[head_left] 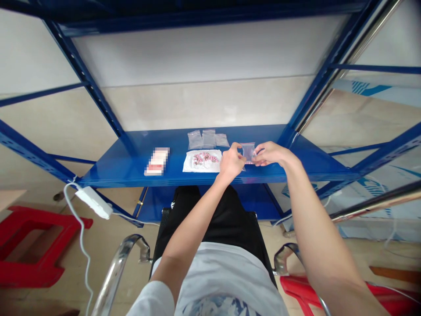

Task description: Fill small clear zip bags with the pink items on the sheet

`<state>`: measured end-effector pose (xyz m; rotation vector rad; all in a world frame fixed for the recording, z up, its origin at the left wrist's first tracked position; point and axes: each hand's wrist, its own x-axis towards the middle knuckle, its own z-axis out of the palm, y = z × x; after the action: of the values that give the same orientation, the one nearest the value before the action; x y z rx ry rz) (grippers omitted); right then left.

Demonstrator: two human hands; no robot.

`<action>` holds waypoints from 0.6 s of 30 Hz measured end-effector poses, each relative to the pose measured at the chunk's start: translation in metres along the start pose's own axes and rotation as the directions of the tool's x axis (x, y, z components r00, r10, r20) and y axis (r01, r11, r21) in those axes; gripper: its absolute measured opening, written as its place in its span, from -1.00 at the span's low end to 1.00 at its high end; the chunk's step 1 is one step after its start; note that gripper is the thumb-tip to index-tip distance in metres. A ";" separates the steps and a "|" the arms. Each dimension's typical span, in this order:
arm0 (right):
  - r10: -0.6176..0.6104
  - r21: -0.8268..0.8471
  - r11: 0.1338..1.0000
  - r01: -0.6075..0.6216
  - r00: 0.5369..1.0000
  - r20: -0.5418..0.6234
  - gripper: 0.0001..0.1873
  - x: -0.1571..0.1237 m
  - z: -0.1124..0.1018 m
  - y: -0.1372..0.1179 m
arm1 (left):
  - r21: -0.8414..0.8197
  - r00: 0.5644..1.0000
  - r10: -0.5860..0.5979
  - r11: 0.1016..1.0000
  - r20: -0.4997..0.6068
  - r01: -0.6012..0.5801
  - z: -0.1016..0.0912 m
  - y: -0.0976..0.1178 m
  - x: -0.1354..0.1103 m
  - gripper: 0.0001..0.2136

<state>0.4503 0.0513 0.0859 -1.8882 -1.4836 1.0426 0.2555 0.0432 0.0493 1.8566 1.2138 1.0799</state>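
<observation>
A small clear zip bag (248, 151) with a pinkish top edge stands between my hands at the shelf's front. My left hand (232, 161) pinches its left side, fingers closed. On the opposite side, the fingers of my right hand (270, 153) are closed on the bag near its lower corner. Some pink bits show along the bag's bottom, too small to name. Left of my left hand lies a white sheet (188, 165), its right end partly covered by that hand. Small pink and dark pieces (205, 159) are scattered on it.
Three clear zip bags (208, 138) lie behind the sheet on the blue shelf (131, 151). A blurred-out, pale and red rectangular item (157, 161) rests on the left. Blue uprights frame both sides, with another shelf overhead. A white power strip (94, 202) hangs at the left front.
</observation>
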 end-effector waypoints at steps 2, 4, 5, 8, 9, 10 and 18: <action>0.074 -0.061 0.995 -0.075 0.997 -0.018 -0.57 0.008 0.002 0.009 | 0.098 0.999 -0.042 0.994 0.023 0.039 0.010 0.000 0.003 -0.55; 0.110 -0.136 0.984 -0.117 0.992 -0.060 -0.60 0.013 0.005 0.014 | 0.169 0.998 -0.057 0.984 0.038 0.050 0.015 -0.001 0.004 -0.53; 0.112 -0.181 0.976 -0.125 0.991 -0.079 -0.64 0.016 0.007 0.015 | 0.195 0.998 -0.040 0.980 0.040 0.032 0.017 -0.002 0.004 -0.53; 0.080 -0.297 0.949 -0.106 0.992 -0.100 -0.72 0.020 0.011 0.018 | 0.267 0.998 0.052 0.962 0.028 -0.057 0.017 -0.006 0.004 -0.60; 0.066 -0.322 0.942 -0.095 0.993 -0.099 -0.72 0.021 0.011 0.018 | 0.295 0.997 0.069 0.953 0.032 -0.075 0.017 -0.008 0.003 -0.65; 0.053 -0.336 0.938 -0.084 0.994 -0.099 -0.71 0.022 0.011 0.019 | 0.319 0.996 0.071 0.944 0.044 -0.082 0.016 -0.009 0.003 -0.69; -0.060 -0.375 0.924 -0.074 0.941 -0.334 -0.56 0.034 0.013 0.016 | 0.232 0.993 0.115 0.966 0.007 -0.114 0.008 -0.017 -0.004 -0.77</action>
<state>0.4523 0.0789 0.0574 -2.2038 -1.5499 0.4062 0.2557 0.0444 0.0303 2.1245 1.2962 1.0427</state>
